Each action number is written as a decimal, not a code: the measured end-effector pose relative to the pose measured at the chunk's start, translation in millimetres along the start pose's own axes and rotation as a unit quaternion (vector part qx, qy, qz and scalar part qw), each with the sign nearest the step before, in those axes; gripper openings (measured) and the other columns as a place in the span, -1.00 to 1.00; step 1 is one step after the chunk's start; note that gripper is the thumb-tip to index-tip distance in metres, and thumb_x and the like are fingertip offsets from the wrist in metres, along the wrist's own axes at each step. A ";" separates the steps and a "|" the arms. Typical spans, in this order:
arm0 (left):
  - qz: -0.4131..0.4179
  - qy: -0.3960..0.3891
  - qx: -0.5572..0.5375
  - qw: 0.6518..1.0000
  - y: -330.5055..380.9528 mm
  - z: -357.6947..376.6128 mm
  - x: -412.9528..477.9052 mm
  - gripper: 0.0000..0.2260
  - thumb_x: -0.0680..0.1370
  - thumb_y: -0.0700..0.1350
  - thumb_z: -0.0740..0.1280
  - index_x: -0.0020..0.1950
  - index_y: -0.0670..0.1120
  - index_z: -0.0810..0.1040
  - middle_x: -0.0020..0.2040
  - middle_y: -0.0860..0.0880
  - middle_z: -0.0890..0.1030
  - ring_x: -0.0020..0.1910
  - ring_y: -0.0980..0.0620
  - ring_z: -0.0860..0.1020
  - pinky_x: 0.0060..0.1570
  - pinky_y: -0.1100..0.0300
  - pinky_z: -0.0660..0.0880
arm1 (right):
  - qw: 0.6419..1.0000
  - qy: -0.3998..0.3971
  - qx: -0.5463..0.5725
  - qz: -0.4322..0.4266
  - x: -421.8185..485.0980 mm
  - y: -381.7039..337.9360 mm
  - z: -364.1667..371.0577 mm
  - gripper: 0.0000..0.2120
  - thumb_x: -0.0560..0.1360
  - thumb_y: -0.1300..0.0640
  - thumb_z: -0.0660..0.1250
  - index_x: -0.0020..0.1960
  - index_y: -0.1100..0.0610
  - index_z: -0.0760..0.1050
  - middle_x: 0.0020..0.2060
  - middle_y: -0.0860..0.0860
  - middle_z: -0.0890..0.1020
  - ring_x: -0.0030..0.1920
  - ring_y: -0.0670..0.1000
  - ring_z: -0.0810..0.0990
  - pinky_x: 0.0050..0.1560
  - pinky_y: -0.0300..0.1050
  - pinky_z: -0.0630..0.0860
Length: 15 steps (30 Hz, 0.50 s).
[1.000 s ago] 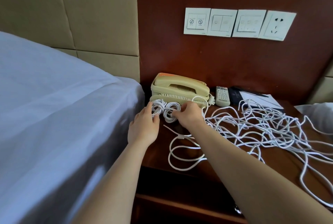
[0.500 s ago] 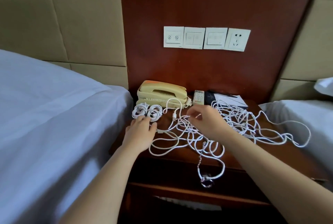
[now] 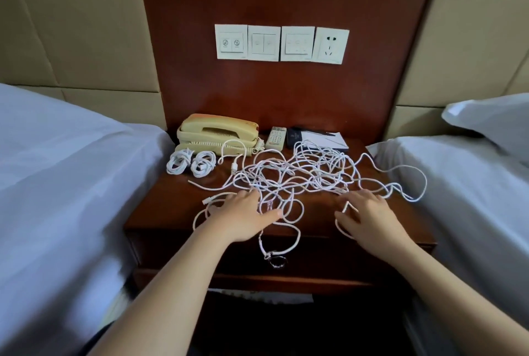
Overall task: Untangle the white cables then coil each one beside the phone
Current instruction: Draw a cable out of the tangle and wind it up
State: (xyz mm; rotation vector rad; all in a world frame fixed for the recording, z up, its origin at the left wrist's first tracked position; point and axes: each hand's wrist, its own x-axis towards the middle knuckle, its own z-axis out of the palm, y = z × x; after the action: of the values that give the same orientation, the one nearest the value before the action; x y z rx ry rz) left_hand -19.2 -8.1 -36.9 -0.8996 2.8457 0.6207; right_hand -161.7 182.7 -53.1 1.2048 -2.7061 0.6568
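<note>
Sprawling across the dark wooden nightstand (image 3: 171, 212), the tangle of white cables (image 3: 300, 175) has its long axis running left to right, from a plug end (image 3: 206, 200) by the left hand to a wide loop draped onto the right bed (image 3: 472, 184). One strand hangs over the front edge, down to a metal ring pull (image 3: 278, 262). Another plug end (image 3: 234, 167) lies close in front of the phone (image 3: 217, 134), pointing roughly toward the near edge.

Two finished coils (image 3: 179, 162) (image 3: 203, 164) sit side by side, touching or nearly so, just in front of the phone's left end. The cream phone lies lengthwise left to right at the back, against the wood panel.

The left hand (image 3: 243, 218) lies palm down with fingers spread flat over the tangle's near left strands, gripping nothing. The right hand (image 3: 369, 218) is likewise spread and relaxed at the near right edge; a cable bend sits between its thumb and forefinger (whether it is pinched I cannot tell, though the fingers look straight).

Right of the phone are a pale remote (image 3: 275, 138), a dark folder (image 3: 294, 137) and a notepad (image 3: 323, 139). On the panel above, three switch plates (image 3: 263, 42) and a socket (image 3: 330, 45) form a row; the first plate bears two round icons, and all lettering is too small to read. The folder's emblem is illegible. A white-sheeted bed (image 3: 71, 184) flanks the left side.
</note>
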 end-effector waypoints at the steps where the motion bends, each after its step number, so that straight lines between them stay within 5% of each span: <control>1: -0.007 -0.001 -0.014 1.000 2.6 6.1 4.4 -0.27 0.53 0.35 0.05 0.56 -0.03 -0.02 0.57 -0.02 0.01 0.54 -0.09 -0.02 0.43 -0.18 0.02 | 1.000 0.001 0.002 0.012 1.2 3.0 0.0 -0.61 0.51 0.00 0.31 0.30 0.08 0.42 0.22 0.06 0.51 0.27 0.15 0.43 0.22 0.03 0.39; 5: -0.033 0.117 0.031 0.992 12.3 37.3 20.6 -0.38 0.59 0.26 -0.06 0.55 -0.05 -0.01 0.55 -0.03 0.07 0.52 -0.06 0.02 0.40 -0.23 -0.02 | 0.998 0.034 -0.017 0.050 4.2 14.1 6.7 -0.42 0.57 -0.07 0.19 0.50 0.12 0.14 0.46 0.11 0.27 0.48 0.16 0.17 0.42 0.04 0.16; 9: -0.013 0.186 0.019 0.982 20.9 46.1 37.7 -0.48 0.63 0.17 -0.09 0.49 -0.10 0.14 0.48 -0.07 0.25 0.45 -0.07 0.18 0.38 -0.08 0.09 | 0.994 -0.008 -0.035 0.105 20.4 21.6 14.8 -0.36 0.57 -0.21 0.04 0.54 0.02 -0.04 0.53 0.10 0.06 0.52 0.18 -0.03 0.48 0.11 -0.04; 15: 0.040 0.209 -0.054 0.976 31.4 41.5 72.0 -0.64 0.65 0.06 -0.02 0.18 -0.17 0.39 0.21 -0.14 0.49 0.25 -0.13 0.39 0.24 0.02 0.26 | 0.985 -0.059 0.130 0.101 52.5 31.7 19.5 -0.43 0.59 -0.19 -0.01 0.54 -0.03 0.01 0.54 0.06 0.06 0.54 0.11 -0.09 0.50 0.07 -0.12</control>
State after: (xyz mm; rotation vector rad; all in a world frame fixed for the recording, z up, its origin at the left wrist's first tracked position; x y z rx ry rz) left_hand -97.6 -6.1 -78.6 -1.0464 3.2618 0.6691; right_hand -219.0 157.2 -67.5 1.0564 -2.9408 1.0235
